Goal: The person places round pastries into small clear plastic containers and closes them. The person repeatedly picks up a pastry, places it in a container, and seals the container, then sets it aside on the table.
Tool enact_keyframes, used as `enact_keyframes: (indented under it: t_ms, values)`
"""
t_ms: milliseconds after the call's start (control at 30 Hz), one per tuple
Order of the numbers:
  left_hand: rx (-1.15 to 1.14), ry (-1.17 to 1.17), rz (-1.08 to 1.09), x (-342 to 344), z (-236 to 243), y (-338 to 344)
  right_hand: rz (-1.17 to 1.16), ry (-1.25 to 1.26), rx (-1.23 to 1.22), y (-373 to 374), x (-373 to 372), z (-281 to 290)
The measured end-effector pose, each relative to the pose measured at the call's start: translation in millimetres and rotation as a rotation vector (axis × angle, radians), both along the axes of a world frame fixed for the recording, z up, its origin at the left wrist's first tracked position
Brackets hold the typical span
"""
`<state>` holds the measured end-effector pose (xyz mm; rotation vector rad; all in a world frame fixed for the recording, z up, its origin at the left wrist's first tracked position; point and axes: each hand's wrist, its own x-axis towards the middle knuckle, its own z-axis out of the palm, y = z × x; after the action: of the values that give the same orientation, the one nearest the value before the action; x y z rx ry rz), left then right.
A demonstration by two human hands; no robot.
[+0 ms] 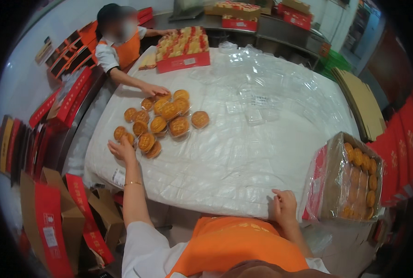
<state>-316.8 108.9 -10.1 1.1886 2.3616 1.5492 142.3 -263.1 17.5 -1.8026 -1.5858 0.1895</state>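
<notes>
Golden-brown round pastries that look like mooncakes [179,126], several of them in clear plastic trays, lie in a loose group on the left half of the table. My left hand [122,150] reaches to the near left edge of this group, its fingers apart, against a mooncake [146,142] cluster; what lies under the palm is partly hidden. My right hand [286,205] rests at the table's near edge, fingers loosely bent and apart, with nothing visible in it. At the far side of the group, a co-worker's hand [155,90] touches the mooncakes.
A white plastic-covered table [243,162] fills the middle. Clear plastic trays [257,104] lie at its far right. A cardboard box of mooncakes [331,185] stands at the right edge, a red box of wrapped pieces [183,62] at the far left. Open cartons [53,222] crowd the lower left.
</notes>
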Motion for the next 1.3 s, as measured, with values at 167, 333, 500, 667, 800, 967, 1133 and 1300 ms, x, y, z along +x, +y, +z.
enact_keyframes:
  t_ms: [167,333,500,667,800,967,1133,1300]
  values:
    - [0.278,0.443,-0.513,105,26,-21,-0.201,-0.013,0.11,-19,28,-22]
    - [0.211,0.426,-1.158,216,14,-28,-0.209,-0.002,0.131,-20,32,-50]
    - [0.131,0.461,-1.482,334,4,-33,-0.214,-0.017,0.105,-18,27,-50]
    - [0.012,0.646,-1.389,423,-13,-10,-0.187,-0.017,0.09,-17,30,-49]
    - [-0.107,0.688,-1.362,446,-15,-15,-0.203,-0.001,0.092,-19,34,-48]
    - [-0.172,0.64,-1.502,402,2,-70,-0.138,0.058,0.095,-19,33,-44]
    - [-0.219,0.405,-1.809,346,35,-142,-0.03,0.059,0.157,12,26,13]
    - [-0.309,0.224,-1.916,318,81,-179,0.213,0.019,0.147,42,25,30]
